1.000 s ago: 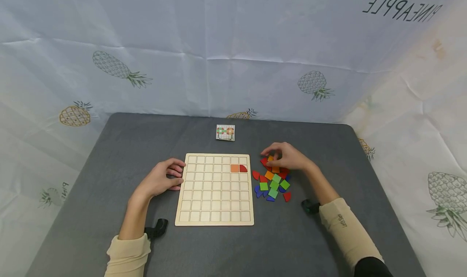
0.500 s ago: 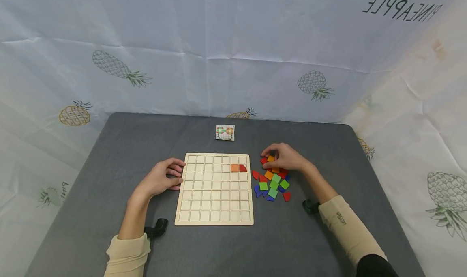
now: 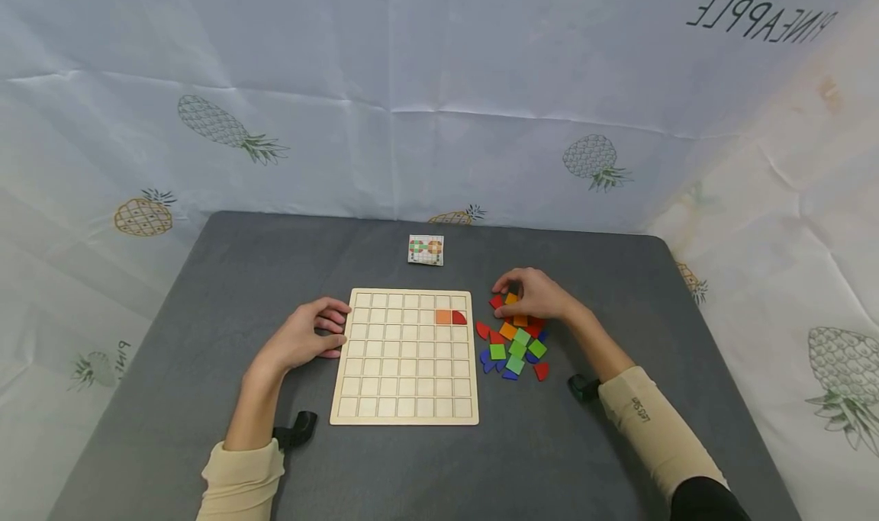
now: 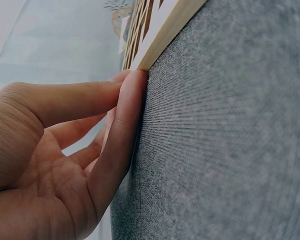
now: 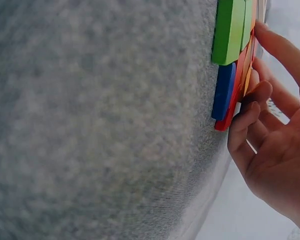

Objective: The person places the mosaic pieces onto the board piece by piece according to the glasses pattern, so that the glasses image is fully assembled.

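Red and green tiles [image 3: 516, 348] lay right of the board [image 3: 407, 368], which the left hand's [image 3: 302, 339] loose fingers touched, while the right hand's [image 3: 539, 295] parted fingers, gripping nothing visible, risked scattering the tiles by dragging.

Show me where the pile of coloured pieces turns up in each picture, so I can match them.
Head: the coloured pieces lie just right of the wooden board, partly beneath the right hand.
Left wrist: not in it.
Right wrist: the coloured pieces are at upper right, beside the same hand.
Shared landmark: the grey tabletop, in all three.
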A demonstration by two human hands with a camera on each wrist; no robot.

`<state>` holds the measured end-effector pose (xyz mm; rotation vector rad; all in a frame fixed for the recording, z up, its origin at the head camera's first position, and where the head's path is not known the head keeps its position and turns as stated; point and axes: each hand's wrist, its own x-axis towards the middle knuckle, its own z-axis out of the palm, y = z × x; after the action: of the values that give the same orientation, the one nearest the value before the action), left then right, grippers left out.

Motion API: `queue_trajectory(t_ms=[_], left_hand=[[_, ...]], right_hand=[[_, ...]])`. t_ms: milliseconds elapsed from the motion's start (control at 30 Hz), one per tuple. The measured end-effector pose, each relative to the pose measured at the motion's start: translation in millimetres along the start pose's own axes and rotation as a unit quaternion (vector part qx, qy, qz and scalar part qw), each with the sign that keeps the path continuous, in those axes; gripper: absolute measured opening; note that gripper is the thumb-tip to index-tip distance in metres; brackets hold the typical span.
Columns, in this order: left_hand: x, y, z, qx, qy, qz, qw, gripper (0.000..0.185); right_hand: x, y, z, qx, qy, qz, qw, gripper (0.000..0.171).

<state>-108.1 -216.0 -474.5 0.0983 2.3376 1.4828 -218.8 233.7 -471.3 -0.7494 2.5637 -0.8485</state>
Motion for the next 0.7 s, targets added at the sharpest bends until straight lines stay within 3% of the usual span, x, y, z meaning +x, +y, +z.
queue_trajectory(t_ms=[433, 700], left_hand=[[1.2, 1.1, 1.6, 0.003, 0.002, 0.000, 1.0000, 0.047], [0.8, 0.4, 1.7, 0.000, 0.004, -0.002, 1.0000, 0.047]], right_hand=[[0.8, 4.2, -1.0, 0.014, 0.008, 0.032, 0.999, 0.041], [2.9, 6.7, -0.9, 0.017, 0.007, 0.026, 1.000, 0.036]])
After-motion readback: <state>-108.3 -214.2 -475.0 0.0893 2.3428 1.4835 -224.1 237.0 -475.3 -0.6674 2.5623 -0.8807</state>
